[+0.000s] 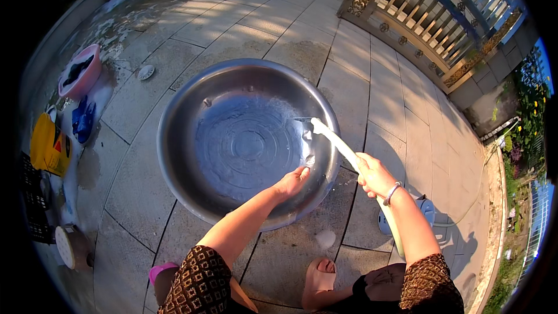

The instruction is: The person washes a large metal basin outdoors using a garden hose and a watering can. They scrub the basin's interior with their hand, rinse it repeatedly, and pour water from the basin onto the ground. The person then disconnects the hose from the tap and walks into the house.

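A large round metal basin [181, 139] sits on the paving in front of me, with shallow clear water [248, 176] over its ringed bottom. My right hand [374, 176] is closed around a pale flexible hose [342, 146]. The hose's end reaches over the basin's right rim, and water runs from it to the left. My left hand [293, 182] is inside the basin at the near right, by the sloping wall. Its thumb shows, but most of the fingers are hidden, so I cannot tell whether it holds anything. Bright glints lie on the wall just beyond it.
To the left stand a pink tub [83, 89] with dark cloth, blue slippers [83, 120], a yellow container [50, 146], a black crate [35, 200] and a round-topped stool [72, 246]. A light blue object [425, 213] sits behind my right forearm. A metal gate [414, 30] stands far right.
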